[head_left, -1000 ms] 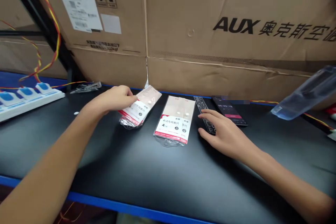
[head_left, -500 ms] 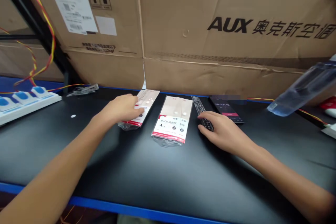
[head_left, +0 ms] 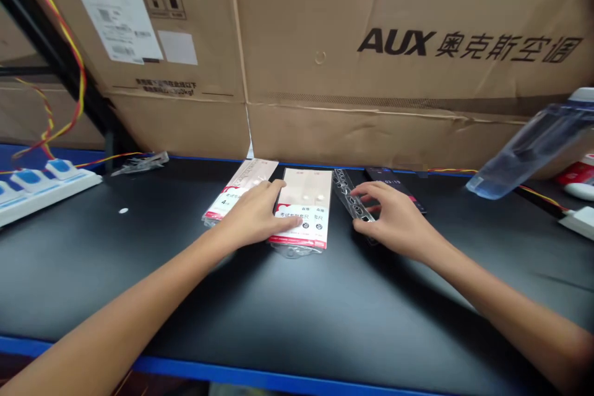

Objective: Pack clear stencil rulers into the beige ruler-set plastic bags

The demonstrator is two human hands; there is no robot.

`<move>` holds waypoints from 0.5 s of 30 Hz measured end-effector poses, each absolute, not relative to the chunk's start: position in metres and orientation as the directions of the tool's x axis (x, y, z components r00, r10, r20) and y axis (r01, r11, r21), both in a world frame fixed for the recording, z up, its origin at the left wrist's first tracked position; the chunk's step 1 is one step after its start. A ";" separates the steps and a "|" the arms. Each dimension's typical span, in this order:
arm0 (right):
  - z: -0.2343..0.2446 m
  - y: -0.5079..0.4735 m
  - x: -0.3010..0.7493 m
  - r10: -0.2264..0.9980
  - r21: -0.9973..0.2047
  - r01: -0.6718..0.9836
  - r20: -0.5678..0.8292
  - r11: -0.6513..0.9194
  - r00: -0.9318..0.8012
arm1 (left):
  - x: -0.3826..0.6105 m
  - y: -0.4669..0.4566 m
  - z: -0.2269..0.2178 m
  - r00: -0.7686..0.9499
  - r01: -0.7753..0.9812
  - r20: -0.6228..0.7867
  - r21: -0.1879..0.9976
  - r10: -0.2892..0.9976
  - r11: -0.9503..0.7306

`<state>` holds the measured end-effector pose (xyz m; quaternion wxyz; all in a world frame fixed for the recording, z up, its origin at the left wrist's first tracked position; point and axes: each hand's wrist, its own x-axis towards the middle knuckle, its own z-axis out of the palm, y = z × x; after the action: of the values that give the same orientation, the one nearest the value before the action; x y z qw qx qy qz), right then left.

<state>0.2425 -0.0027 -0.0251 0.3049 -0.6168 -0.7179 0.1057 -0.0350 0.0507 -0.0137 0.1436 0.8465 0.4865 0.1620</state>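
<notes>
My left hand (head_left: pixel 253 213) reaches over the lower left of the middle ruler-set packet (head_left: pixel 304 189), thumb and forefinger apart. The thumb lies over its printed label; I cannot tell how firmly it presses. Partly behind that hand lies another ruler-set packet (head_left: pixel 250 173), white and red in clear plastic. To the right, my right hand (head_left: pixel 394 216) has its thumb and curled fingers at the edges of a clear stencil ruler (head_left: pixel 346 192) with black-outlined shapes, which looks slightly tilted. A phone (head_left: pixel 387 178) showing a timer lies just behind this hand.
A large cardboard box (head_left: pixel 315 130) stands along the back of the black table (head_left: pixel 297 315). At the left are a power strip (head_left: pixel 55 195) and crumpled clear plastic (head_left: pixel 142 164). A clear bottle (head_left: pixel 524 154) leans at the right, near a white adapter (head_left: pixel 580 223).
My left hand has moved right, from the left packet to the middle one. My right fingers have curled more around the stencil ruler, which has tilted. The view has shifted slightly.
</notes>
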 end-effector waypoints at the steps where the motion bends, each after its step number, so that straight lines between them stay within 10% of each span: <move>1: -0.025 -0.002 0.243 0.961 -0.563 0.806 0.277 0.180 -0.021 | -0.036 0.052 -0.013 0.460 0.768 0.117 0.445 0.880 -0.461; 15: -0.005 -0.015 0.225 0.966 -0.898 0.389 0.249 0.203 0.069 | -0.027 0.054 -0.013 0.216 0.302 -0.012 0.952 0.976 -0.055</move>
<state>0.2250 -0.0151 -0.0052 0.4770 -0.5539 -0.6117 0.3024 -0.0275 0.0541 -0.0133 0.4620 0.6283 0.5087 0.3647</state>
